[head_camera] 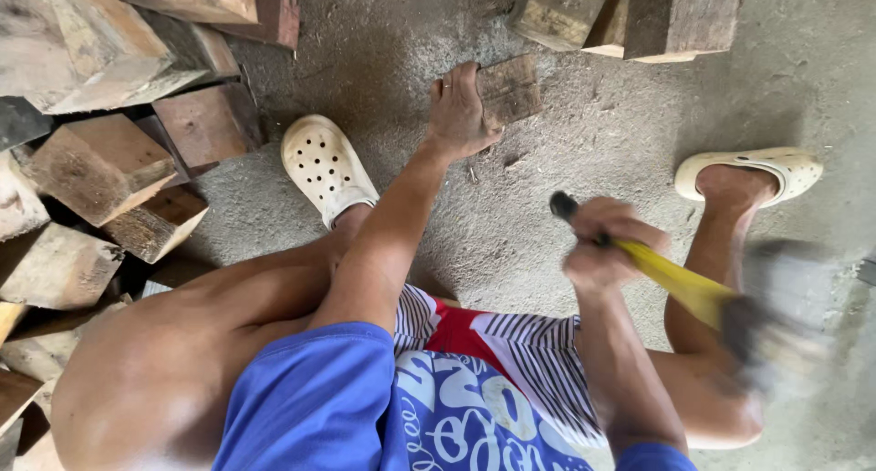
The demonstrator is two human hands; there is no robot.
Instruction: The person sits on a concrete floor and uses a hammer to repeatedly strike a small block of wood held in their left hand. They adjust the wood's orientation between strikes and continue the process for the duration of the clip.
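Left hand [459, 115] on wood block [509, 88]; hammer [693, 288] in right hand [607, 243]; woodpile [100, 161] left.

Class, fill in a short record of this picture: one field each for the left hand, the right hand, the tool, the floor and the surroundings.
Left hand: resting on a small flat brown wooden block
Right hand: gripping the handle
Tool: yellow-handled hammer, head motion-blurred
Floor: grey dusty concrete floor
Surroundings: stacked rough-cut wooden blocks on the left; cream perforated clogs on both feet

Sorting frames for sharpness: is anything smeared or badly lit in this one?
Head view: the hammer head is smeared by motion blur, the right hand slightly soft; the left hand on the wood block is sharp; daylight is soft, shadows faint, no glare.
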